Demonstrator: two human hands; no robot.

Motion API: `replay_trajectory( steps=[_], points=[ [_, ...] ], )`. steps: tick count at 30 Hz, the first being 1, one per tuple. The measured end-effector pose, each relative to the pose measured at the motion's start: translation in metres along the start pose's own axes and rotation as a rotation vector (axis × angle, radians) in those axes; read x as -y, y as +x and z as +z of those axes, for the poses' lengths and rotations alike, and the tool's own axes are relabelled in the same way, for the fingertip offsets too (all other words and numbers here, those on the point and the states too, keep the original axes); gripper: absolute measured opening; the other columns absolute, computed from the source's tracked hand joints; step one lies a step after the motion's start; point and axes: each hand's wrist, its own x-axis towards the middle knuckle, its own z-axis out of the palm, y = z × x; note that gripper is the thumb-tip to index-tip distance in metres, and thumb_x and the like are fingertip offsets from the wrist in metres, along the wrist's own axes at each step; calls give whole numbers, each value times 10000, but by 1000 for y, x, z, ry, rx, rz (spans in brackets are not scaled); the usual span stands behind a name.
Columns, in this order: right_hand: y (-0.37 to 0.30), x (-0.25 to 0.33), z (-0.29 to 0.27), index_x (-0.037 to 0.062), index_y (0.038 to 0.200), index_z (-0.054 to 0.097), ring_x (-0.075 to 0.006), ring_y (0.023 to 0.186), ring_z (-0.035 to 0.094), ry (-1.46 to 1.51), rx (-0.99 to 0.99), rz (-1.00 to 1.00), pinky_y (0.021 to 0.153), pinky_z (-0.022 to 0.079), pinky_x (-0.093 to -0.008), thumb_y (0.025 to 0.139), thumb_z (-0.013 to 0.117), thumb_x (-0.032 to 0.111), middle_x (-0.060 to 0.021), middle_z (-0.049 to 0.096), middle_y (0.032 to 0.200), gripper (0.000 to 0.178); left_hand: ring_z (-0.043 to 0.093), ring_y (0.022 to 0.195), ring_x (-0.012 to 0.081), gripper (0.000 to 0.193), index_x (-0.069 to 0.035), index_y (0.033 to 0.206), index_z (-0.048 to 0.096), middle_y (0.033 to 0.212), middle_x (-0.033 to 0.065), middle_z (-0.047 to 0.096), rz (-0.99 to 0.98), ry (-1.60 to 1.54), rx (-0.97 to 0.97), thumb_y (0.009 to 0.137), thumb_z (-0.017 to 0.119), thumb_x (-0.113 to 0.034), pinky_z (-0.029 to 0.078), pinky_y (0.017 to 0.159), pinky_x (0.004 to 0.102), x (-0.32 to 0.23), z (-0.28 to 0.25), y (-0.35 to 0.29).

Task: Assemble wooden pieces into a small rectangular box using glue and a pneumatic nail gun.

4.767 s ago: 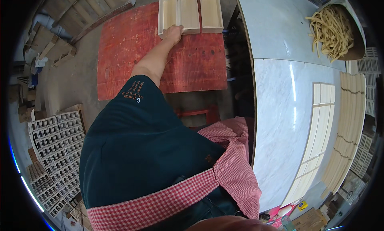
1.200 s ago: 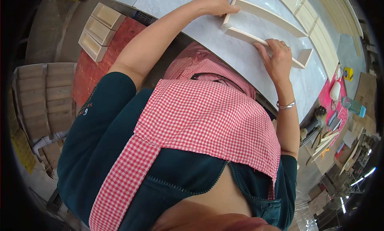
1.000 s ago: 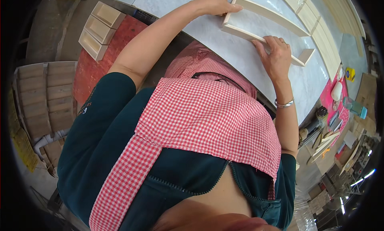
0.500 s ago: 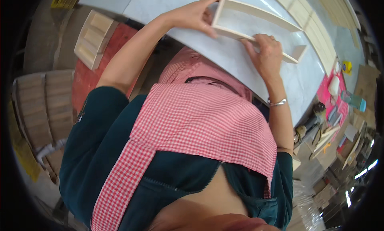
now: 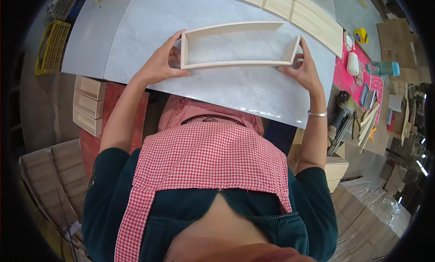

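Observation:
A long, narrow frame of pale wooden boards (image 5: 235,28) stands on edge on the grey marbled tabletop (image 5: 154,31). My left hand (image 5: 162,60) grips its left end, thumb at the near corner and fingertips at the far corner. At the right end, my right hand (image 5: 308,69) has its thumb by the near corner and its index finger up along the short end board (image 5: 292,49). That board leans outward slightly, and a gap separates it from the far long board. The near long board meets both end boards.
Pale wooden panels (image 5: 312,19) lie along the table's far right edge. On the right, a pink cloth (image 5: 342,69) bears a white bottle (image 5: 353,62) and tools. Wooden compartment boxes (image 5: 88,105) rest on a red surface at the left, below a yellow crate (image 5: 52,46).
My view has turned, so the frame now lies nearly level across it. My right hand has shifted from the near long board to the right end board; my left hand stays at the left end.

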Motion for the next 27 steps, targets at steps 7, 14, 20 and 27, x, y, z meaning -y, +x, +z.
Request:
replay_trajectory(
  steps=[7,14,20,27],
  points=[
    [44,11,-8,86,1584,348,-206,899,567,19,222,-35,788,508,-292,622,914,46,-128,535,1469,1116,591,1011,242,1156,-79,1608,262,1265,165,600,-95,-46,9,625,858,34,497,931,346,-4,-1,-3],
    [56,10,-9,125,1582,362,-230,829,628,18,317,-49,792,543,-307,614,909,22,-168,596,1374,1117,577,911,222,1140,-82,1600,286,1154,158,628,-53,-42,-9,632,883,-5,519,845,332,-3,0,-6],
    [57,11,-6,113,1596,336,-165,815,558,184,365,4,745,505,-259,608,867,-74,-78,536,1480,1138,587,966,240,1133,-78,1600,285,1223,174,614,-67,-47,-10,636,876,-3,522,897,349,-7,-3,-4],
    [17,-12,5,99,1600,290,-242,995,653,376,322,-17,839,579,-328,633,901,-21,-154,522,1453,1151,545,1299,341,1086,-18,1584,268,1474,211,498,128,35,42,676,862,-30,469,1081,434,18,-23,11]
  ],
)
